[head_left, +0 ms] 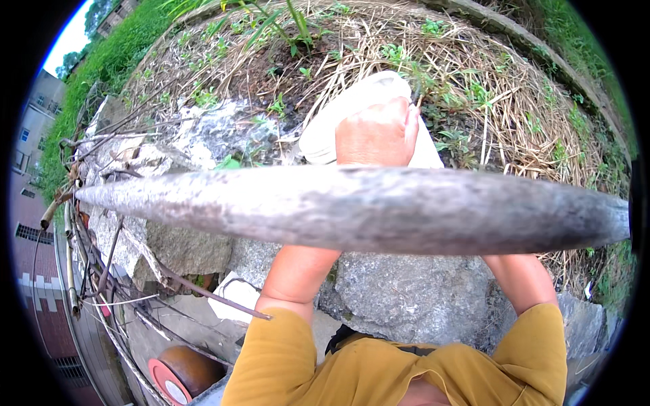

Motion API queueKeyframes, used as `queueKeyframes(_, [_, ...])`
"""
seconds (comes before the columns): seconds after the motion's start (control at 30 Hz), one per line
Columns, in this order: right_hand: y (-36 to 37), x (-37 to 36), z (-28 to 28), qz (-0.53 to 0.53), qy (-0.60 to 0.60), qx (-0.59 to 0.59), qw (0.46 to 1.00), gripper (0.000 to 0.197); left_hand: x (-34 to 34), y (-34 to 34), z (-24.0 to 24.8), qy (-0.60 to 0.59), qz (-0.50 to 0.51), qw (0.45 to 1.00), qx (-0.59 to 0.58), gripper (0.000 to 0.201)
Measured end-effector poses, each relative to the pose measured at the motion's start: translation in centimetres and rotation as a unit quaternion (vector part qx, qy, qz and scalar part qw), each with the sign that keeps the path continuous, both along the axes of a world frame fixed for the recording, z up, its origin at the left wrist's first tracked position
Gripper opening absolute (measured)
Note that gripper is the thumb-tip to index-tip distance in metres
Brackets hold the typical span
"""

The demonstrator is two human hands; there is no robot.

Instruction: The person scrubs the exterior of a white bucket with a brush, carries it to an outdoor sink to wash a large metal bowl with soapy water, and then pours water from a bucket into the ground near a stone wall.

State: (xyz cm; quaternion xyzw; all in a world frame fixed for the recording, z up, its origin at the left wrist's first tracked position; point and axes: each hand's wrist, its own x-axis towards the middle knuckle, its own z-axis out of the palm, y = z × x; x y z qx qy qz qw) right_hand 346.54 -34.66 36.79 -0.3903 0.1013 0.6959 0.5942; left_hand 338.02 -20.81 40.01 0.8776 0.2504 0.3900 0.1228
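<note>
My left hand (376, 135) is closed, knuckles up, against a smooth white object (325, 128) at the edge of a planted bed. The white object has a rounded far end and spreads out on both sides of my fist; it looks like a bag or a plastic container, but I cannot tell which. My curled fingertips are hidden. A thick grey pole (352, 208) crosses the whole view close to the camera, passing in front of both forearms. My right forearm (520, 279) slants up and inward behind this pole, which hides my right hand.
Large grey rocks (413, 294) edge the bed, which holds dry straw (521, 128), green sprouts and dark soil (298, 74). Bare branches (101, 271) tangle at the left. A brown pot (193, 369) lies at the lower left. Grass and brick buildings stand beyond.
</note>
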Motion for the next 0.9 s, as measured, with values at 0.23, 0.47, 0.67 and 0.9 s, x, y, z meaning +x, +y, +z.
queueKeyframes(0.23, [-3.8, 7.8, 0.0, -0.078, -0.171, -0.008, 0.982, 0.057, 10.1, 0.8, 3.8, 0.071, -0.12, 0.989, 0.054, 0.022])
queueKeyframes(0.47, [7.5, 15.8, 8.1, -0.204, -0.426, -0.006, 0.881, 0.03, 18.4, 9.2, 3.1, -0.189, -0.082, 0.979, 0.006, 0.02])
queueKeyframes(0.67, [8.9, 18.5, 10.3, -0.165, -0.543, -0.013, 0.823, 0.021, 19.6, 9.2, 2.2, -0.305, -0.073, 0.95, -0.013, 0.013])
queueKeyframes(0.9, [-4.8, 16.9, -0.5, -0.178, -0.398, 0.123, 0.892, 0.033, 16.2, -1.2, 0.5, -0.24, -0.238, 0.938, 0.075, 0.011])
